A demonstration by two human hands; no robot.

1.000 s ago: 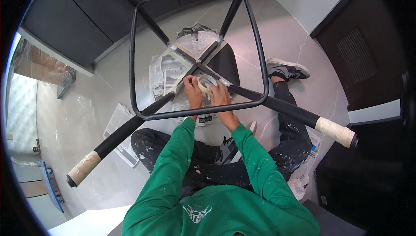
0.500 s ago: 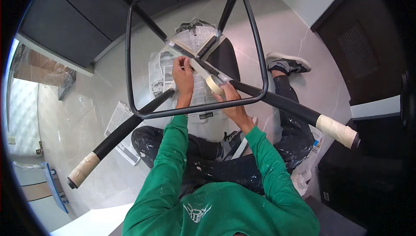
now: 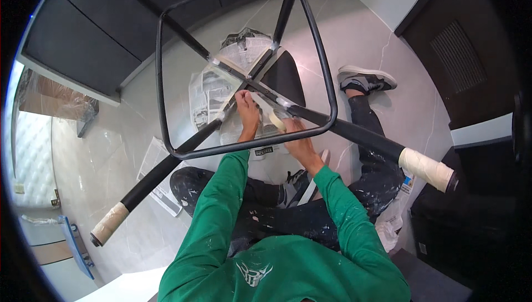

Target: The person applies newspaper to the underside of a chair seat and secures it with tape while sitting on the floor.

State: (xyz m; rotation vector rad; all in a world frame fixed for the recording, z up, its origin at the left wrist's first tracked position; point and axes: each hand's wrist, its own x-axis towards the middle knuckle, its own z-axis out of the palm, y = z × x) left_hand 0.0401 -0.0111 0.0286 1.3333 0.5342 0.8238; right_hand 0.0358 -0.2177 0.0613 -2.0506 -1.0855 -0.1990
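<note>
An upturned chair or stool frame has black legs (image 3: 366, 140) that meet in a bolted cross (image 3: 249, 78) over its seat. A square black metal ring (image 3: 159, 75) joins the legs. Newspaper (image 3: 206, 100) covers much of the seat, with a dark part (image 3: 289, 75) uncovered at the right. My right hand (image 3: 298, 140) holds a roll of cream masking tape (image 3: 276, 122) inside the ring. My left hand (image 3: 249, 114) is closed beside the cross, fingertips pinched at the tape strip running from the roll; its exact end is hidden.
Cream tape wraps the leg ends (image 3: 425, 168). Newspaper sheets (image 3: 160, 177) lie on the grey floor at left and under my leg. Dark cabinets (image 3: 100, 25) stand along the far side, a plastic-wrapped box (image 3: 52, 100) at left. My shoe (image 3: 368, 78) rests right of the seat.
My left hand has moved nearer and slightly right, towards the roll. The tape span between my hands looks shorter, and the roll has turned. The frame has shifted slightly in view.
</note>
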